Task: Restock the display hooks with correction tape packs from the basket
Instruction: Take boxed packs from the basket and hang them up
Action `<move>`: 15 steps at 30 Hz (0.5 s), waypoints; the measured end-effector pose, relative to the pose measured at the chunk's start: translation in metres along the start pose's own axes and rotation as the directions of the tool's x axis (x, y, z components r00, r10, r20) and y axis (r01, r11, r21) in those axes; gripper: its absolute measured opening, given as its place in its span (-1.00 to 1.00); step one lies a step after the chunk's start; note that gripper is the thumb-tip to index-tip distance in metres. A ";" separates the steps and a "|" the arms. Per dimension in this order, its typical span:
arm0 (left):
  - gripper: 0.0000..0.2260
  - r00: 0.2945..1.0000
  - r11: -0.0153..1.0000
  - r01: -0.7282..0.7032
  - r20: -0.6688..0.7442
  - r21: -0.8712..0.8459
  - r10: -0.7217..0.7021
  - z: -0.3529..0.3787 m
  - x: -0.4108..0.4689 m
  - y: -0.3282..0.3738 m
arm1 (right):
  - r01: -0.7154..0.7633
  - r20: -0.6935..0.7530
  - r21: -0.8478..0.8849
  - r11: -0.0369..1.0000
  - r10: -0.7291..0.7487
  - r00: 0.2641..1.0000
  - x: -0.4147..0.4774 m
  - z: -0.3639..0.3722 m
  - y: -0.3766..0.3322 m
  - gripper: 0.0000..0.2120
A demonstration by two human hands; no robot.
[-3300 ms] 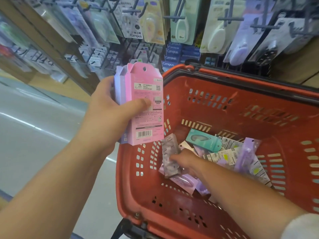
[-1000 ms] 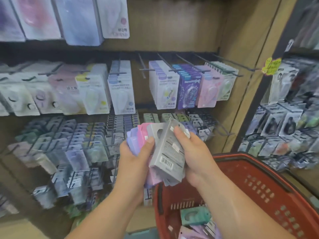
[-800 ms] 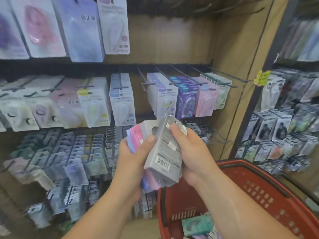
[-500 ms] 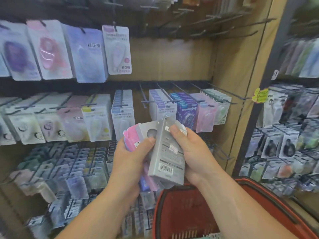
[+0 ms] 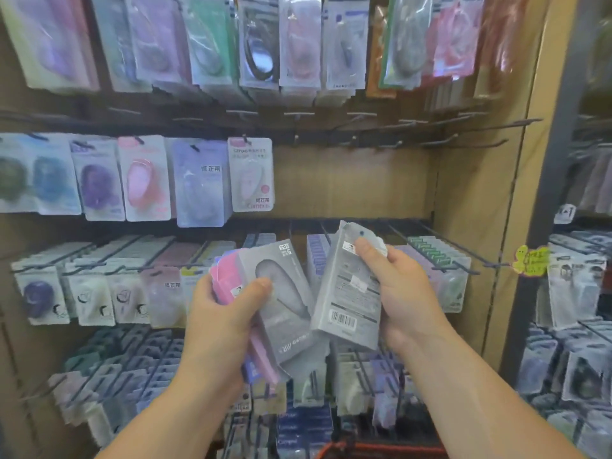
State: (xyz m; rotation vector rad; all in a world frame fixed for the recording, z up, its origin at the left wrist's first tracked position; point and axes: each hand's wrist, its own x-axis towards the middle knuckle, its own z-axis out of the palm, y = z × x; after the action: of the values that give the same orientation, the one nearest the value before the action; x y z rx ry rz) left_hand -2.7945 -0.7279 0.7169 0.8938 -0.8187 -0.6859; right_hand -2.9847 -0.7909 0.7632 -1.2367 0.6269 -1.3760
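Progress: early by my reading, held packs not yet hung | left hand (image 5: 225, 323) grips fanned stack of packs (image 5: 275, 293) | right hand (image 5: 400, 293) pinches one grey pack (image 5: 347, 293) just beside stack, before shelf's middle | bare hooks (image 5: 470, 143) toward shelf's upper right | basket (image 5: 381, 450) rim at bottom edge | obstruction: hung packs (image 5: 453, 279) crowd the row behind.
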 end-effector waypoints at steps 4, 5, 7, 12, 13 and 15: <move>-0.31 0.994 0.994 -0.105 -0.001 0.012 0.105 -0.003 0.028 0.031 | 0.098 0.032 -0.159 0.983 -0.094 0.995 0.031 0.017 -0.029 -0.78; -0.30 0.993 0.993 -0.121 0.007 0.012 0.121 -0.004 0.034 0.038 | 0.111 0.057 -0.206 0.972 -0.101 0.993 0.036 0.022 -0.034 -0.76; -0.29 0.990 0.990 -0.139 0.021 0.026 0.138 -0.007 0.046 0.048 | 0.139 0.122 -0.309 0.941 -0.106 0.987 0.043 0.031 -0.037 -0.79; -0.38 0.989 0.990 -0.138 0.056 0.036 0.136 -0.017 0.070 0.057 | 0.194 0.129 -0.357 0.914 -0.157 0.979 0.057 0.045 -0.031 -0.75; -0.39 0.990 0.991 -0.131 0.056 0.036 0.129 -0.019 0.074 0.057 | 0.204 0.108 -0.343 0.917 -0.178 0.978 0.058 0.048 -0.030 -0.76; -0.37 0.991 0.991 -0.125 0.059 0.045 0.122 -0.022 0.081 0.057 | 0.238 0.027 -0.317 0.918 -0.242 0.970 0.060 0.055 -0.027 -0.78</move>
State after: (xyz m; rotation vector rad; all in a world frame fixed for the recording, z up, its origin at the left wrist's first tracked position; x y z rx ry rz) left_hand -2.7246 -0.7574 0.7837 0.8632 -0.9366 -0.5872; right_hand -2.9340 -0.8247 0.8236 -1.6077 0.7469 -1.5264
